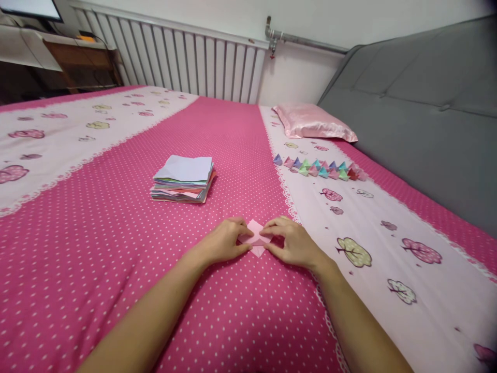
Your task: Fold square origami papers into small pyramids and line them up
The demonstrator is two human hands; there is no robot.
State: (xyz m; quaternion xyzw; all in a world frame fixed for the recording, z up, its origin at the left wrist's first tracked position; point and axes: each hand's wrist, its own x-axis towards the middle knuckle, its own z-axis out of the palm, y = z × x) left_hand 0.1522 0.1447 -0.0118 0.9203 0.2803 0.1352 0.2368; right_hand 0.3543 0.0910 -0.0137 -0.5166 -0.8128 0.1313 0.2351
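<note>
A small pink sheet of folded origami paper (pixel 256 239) lies on the bed between my two hands, one corner pointing away from me and one toward me. A crease line runs across it. My left hand (pixel 229 241) grips its left corner between thumb and fingers. On the opposite side, my right hand (pixel 289 241) pinches the right corner in the same way. Farther off to the left stands a stack of coloured paper squares (pixel 184 178) with a pale sheet on top. Folded paper pieces (pixel 322 168) in several colours sit in rows at the right.
The bed is covered with a pink dotted bedspread (pixel 233 321) with pale printed bands. A pink pillow (pixel 312 123) lies by the grey headboard (pixel 419 103). Behind the bed are a white radiator (pixel 174 54) and a pipe (pixel 306 42). A desk (pixel 83 62) with a monitor stands far left.
</note>
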